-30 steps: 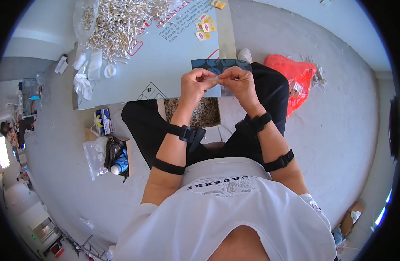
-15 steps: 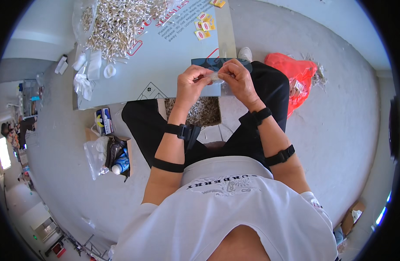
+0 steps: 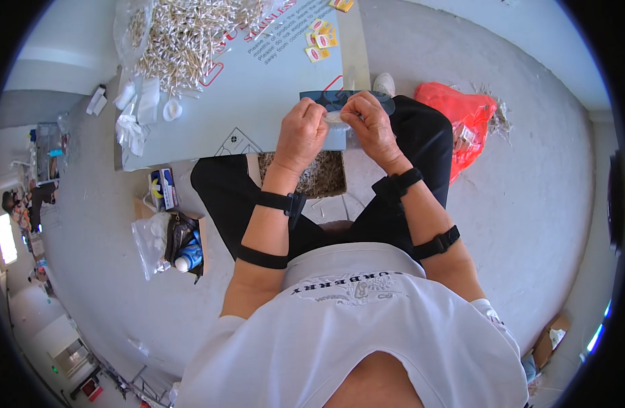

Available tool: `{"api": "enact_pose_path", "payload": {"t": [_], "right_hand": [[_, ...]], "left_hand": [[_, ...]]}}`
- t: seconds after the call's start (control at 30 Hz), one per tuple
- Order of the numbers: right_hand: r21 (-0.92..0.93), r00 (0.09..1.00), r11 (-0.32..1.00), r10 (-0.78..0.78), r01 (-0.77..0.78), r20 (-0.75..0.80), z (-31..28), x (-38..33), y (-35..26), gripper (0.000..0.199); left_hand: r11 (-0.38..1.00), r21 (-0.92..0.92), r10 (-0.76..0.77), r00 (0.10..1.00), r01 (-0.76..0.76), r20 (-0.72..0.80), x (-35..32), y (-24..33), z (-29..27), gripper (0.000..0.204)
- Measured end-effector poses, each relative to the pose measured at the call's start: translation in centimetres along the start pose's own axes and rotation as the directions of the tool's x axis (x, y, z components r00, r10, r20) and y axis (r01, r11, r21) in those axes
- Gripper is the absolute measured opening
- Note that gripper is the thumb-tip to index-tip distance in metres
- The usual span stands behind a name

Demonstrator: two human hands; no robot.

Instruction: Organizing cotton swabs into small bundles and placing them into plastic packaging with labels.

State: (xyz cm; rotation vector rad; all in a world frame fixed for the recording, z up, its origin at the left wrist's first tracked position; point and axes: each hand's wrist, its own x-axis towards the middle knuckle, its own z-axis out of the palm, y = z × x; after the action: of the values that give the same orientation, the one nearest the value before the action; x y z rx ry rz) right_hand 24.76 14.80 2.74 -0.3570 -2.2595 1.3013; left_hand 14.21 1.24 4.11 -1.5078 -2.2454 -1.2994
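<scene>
Over the table's near edge, my two hands are raised close together with a small whitish, partly see-through piece (image 3: 335, 119) between them; its exact kind cannot be made out. My right hand (image 3: 371, 128) pinches its right side between thumb and fingers. The fingers of my left hand (image 3: 302, 134) are curled closed at its left side, the back of the hand hiding their tips. Behind the hands, a dark blue sheet (image 3: 326, 97) lies at the table edge. Below them, between my knees, stands an open cardboard box (image 3: 342, 178) of cotton swabs (image 3: 318, 172).
A large heap of cotton swabs (image 3: 179, 47) spills from a clear bag on the table (image 3: 244, 102). White wrappers (image 3: 130, 129) lie left, small yellow-white packets (image 3: 319, 41) right. A red plastic bag (image 3: 455, 115) sits on the floor right, a filled carton (image 3: 202, 234) left.
My left hand has turned so its back faces up, its fingers curling in at the whitish piece. The piece shows more plainly between the hands; my right hand stays nearly still.
</scene>
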Motion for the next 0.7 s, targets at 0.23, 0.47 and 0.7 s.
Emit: {"api": "enact_pose_path", "payload": {"t": [0.23,0.47,0.7], "right_hand": [[-0.118,0.993,0.987,-0.111,0.105,-0.047,-0.3,0.0,-1.0,0.008],[-0.326,0.956,0.899,-0.282,0.292,0.078,-0.5,1.5,-1.6,0.012],[-0.316,0.926,0.872,-0.367,0.374,0.082,-1.8,1.8,-1.2,0.011]], "left_hand": [[0.999,-0.032,0.006,0.999,-0.004,0.051,0.3,0.3,0.1,0.015],[0.999,0.013,0.052,0.998,-0.052,0.033,0.4,0.3,0.8,0.013],[1.000,-0.012,0.029,0.999,-0.029,0.021,0.2,0.2,0.7,0.012]]}}
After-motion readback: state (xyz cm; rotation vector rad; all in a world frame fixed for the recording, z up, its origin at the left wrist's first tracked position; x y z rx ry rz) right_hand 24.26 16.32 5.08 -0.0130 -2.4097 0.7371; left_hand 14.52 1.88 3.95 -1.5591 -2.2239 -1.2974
